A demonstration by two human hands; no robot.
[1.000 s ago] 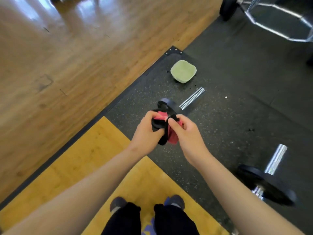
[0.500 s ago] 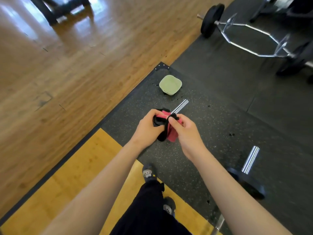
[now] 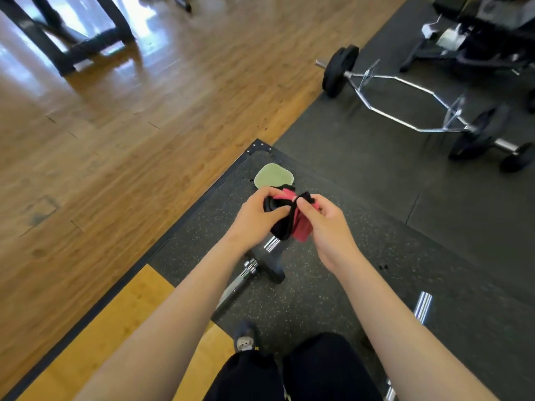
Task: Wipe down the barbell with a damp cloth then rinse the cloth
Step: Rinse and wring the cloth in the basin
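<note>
Left hand and right hand pinch the cloth (red-black).

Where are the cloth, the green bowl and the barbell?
cloth [image 3: 302, 230]: head view, on its pink part.
green bowl [image 3: 273, 175]: head view, on its inside.
barbell [image 3: 250, 266]: head view, on its shiny collar.

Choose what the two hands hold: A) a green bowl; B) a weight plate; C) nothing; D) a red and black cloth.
D: the left hand and the right hand both grip the red and black cloth, while the green bowl stands untouched on the rubber mat.
</note>
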